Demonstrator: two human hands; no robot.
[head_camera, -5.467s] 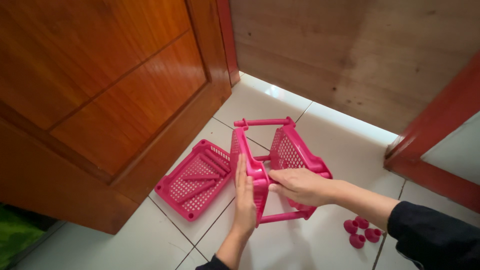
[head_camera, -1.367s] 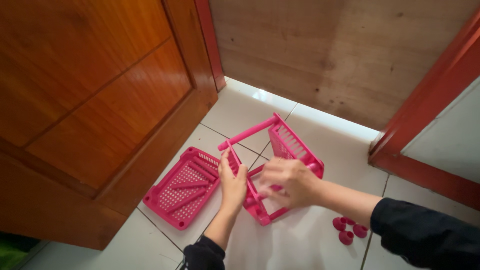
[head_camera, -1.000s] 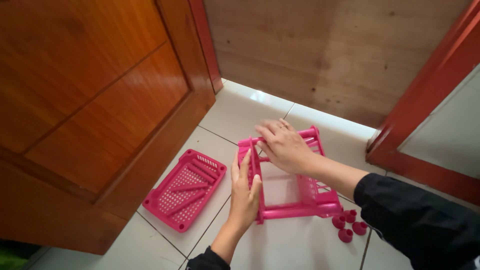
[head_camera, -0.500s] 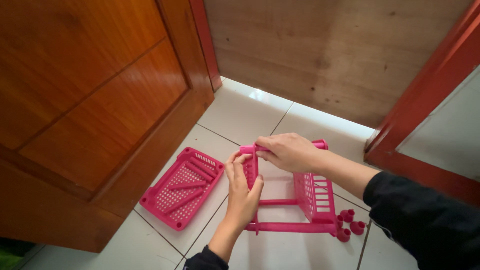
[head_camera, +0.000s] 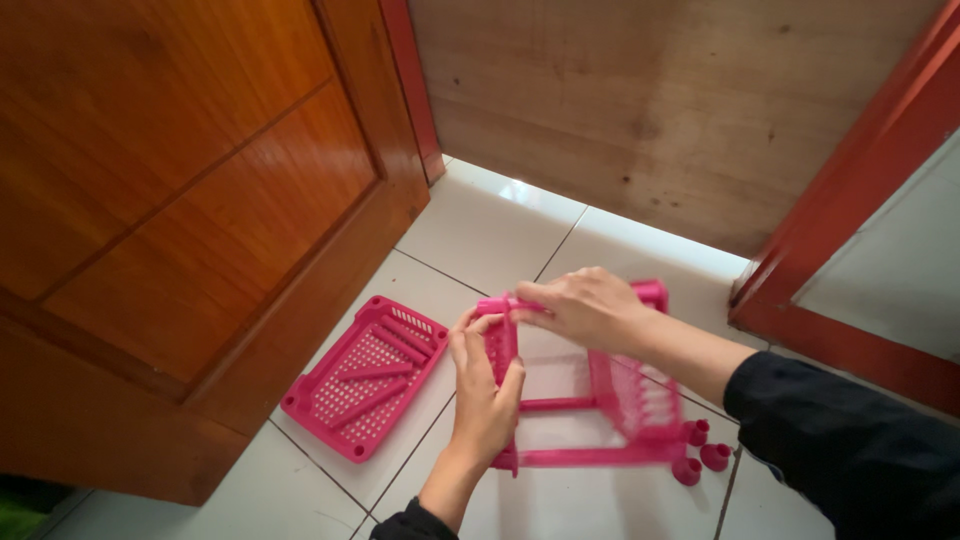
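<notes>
While the pink rack (head_camera: 590, 400) stands on the floor tiles (head_camera: 500, 230), the left hand (head_camera: 485, 385) grips its near post and the right hand (head_camera: 585, 308) clasps the top rail, seemingly seating a joint; the spare shelf (head_camera: 365, 375) waits alongside.

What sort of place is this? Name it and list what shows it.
Probably a doorway inside a home. A varnished wooden door stands open over a white tiled floor, with a red-painted door frame on the right. Both hands, left hand and right hand, hold a pink plastic rack on the floor.
</notes>
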